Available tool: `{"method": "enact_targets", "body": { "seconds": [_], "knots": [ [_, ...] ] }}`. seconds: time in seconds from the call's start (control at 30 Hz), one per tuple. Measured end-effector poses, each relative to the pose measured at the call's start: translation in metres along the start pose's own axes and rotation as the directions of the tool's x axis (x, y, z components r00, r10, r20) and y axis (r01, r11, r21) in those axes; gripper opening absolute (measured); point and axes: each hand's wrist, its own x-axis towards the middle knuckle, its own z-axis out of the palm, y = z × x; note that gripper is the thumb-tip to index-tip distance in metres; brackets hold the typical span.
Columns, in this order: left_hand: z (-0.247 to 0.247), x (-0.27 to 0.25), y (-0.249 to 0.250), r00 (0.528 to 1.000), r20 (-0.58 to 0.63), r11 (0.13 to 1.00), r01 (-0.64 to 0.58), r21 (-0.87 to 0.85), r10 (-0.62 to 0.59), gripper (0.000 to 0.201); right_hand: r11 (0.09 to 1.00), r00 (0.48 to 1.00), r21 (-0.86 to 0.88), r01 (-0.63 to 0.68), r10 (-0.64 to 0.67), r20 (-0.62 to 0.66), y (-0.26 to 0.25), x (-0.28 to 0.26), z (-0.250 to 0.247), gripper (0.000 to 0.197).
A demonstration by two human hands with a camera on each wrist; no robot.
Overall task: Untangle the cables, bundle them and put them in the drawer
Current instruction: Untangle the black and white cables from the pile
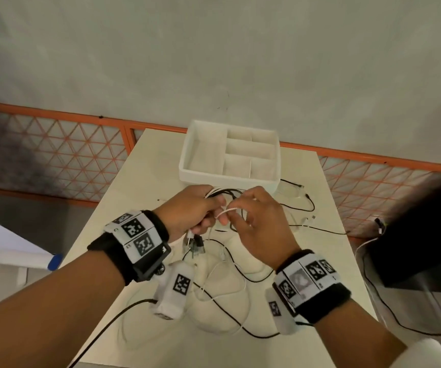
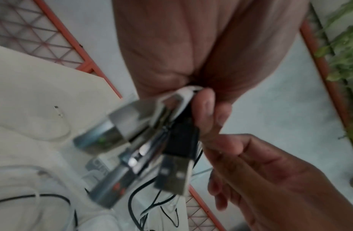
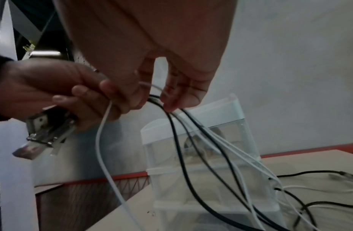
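1. While the left hand (image 1: 190,211) is clenched round a cluster of metal-and-plastic USB plugs (image 2: 144,150) with their thin black and white cables (image 3: 207,145), the leads trail loose from the fist onto the cream rectangular tabletop (image 1: 317,274). Risk: plugs hang below the fingers, partly unsupported; one may slide out if the clench eases.

2. Right hand (image 1: 260,221), fingertips (image 3: 171,103) pinching a single white cable strand (image 1: 227,211) close beside the left fist; remaining fingers loosely curled. Risk: a pull on this strand against crossed leads would likely tighten the snarl, not free it.

3. Cable mass, black and white, fanning from both hands down to the table in overlapping loops; far ends and small connectors lie near the right edge. Risk: a raised bundle may drag these ends off the table or flick them about.

4. White plastic drawer tray with divided compartments (image 1: 187,155), pulled out atop a translucent plastic drawer unit (image 3: 211,164) at the table's far side; no cables in it that can be seen. Several leads run just beside the unit. Risk: a taut lead could catch on a corner and shift the unit or tray.

5. Wrist-camera leads, black, running along the table from both wrist bands (image 1: 134,235). Risk: mistaking one for task cable and gathering it into the bundle.

6. Status, judged: untangling in hand; bundling and stowing not yet begun.
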Motion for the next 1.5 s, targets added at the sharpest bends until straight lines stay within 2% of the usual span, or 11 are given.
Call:
{"method": "enact_targets", "body": {
  "seconds": [0.13, 0.4, 0.57, 0.77, 0.9, 1.0, 1.1, 1.23, 1.3, 1.37, 1.5],
  "knots": [
    [-0.004, 0.001, -0.011, 0.999, -0.032, 0.997, -0.001, 0.079, 0.004, 0.02, 0.987, 0.962, 0.01, -0.159, 0.158, -0.221, 0.006, 0.019, -0.027, 0.011],
    [-0.009, -0.002, -0.049, 0.988, -0.112, 0.984, 0.088, -0.154, -0.106, 0.022, 0.875, 0.863, 0.079, -0.478, 0.485, -0.141, 0.041, 0.034, -0.064, 0.019],
    [-0.011, -0.004, -0.048, 0.99, -0.109, 0.988, 0.075, -0.138, -0.091, 0.027, 0.931, 0.913, 0.008, -0.365, 0.36, -0.191, 0.048, 0.022, -0.058, 0.017],
    [-0.017, -0.009, -0.036, 0.99, -0.134, 0.98, 0.071, 0.186, -0.046, 0.041, 0.866, 0.75, -0.374, -0.331, 0.482, 0.453, 0.038, -0.012, -0.035, 0.083],
    [-0.009, -0.013, -0.026, 0.993, 0.057, 0.803, -0.116, 0.585, 0.102, 0.044, 0.965, 0.834, 0.011, -0.262, 0.22, 0.505, -0.005, -0.011, -0.011, 0.086],
    [-0.008, -0.017, -0.023, 0.98, 0.181, 0.756, -0.179, 0.63, 0.081, 0.046, 0.982, 0.821, -0.039, -0.187, 0.178, 0.543, 0.0, -0.02, 0.021, 0.015],
    [-0.024, -0.023, -0.031, 0.974, 0.222, 0.69, -0.133, 0.712, -0.041, 0.035, 0.918, 0.698, -0.338, -0.207, 0.381, 0.607, 0.042, -0.026, 0.025, 0.036],
    [-0.038, -0.029, -0.061, 0.984, 0.102, 0.594, 0.004, 0.805, -0.145, 0.03, 0.788, 0.866, -0.536, -0.302, 0.462, 0.191, 0.086, -0.028, 0.006, 0.026],
    [-0.035, -0.028, -0.077, 0.997, -0.002, 0.566, 0.045, 0.823, -0.078, 0.032, 0.695, 0.849, -0.641, -0.325, 0.513, 0.126, 0.086, -0.031, 0.005, 0.042],
    [-0.029, -0.026, -0.088, 0.998, -0.064, 0.568, 0.057, 0.821, -0.008, 0.033, 0.678, 0.819, -0.705, -0.206, 0.514, 0.255, 0.074, -0.035, 0.013, 0.07],
    [-0.009, -0.021, -0.094, 0.984, 0.05, 0.602, -0.145, 0.785, 0.172, 0.031, 0.926, 0.793, -0.378, -0.02, 0.245, 0.558, 0.023, -0.043, 0.049, 0.088]
  ]
}}
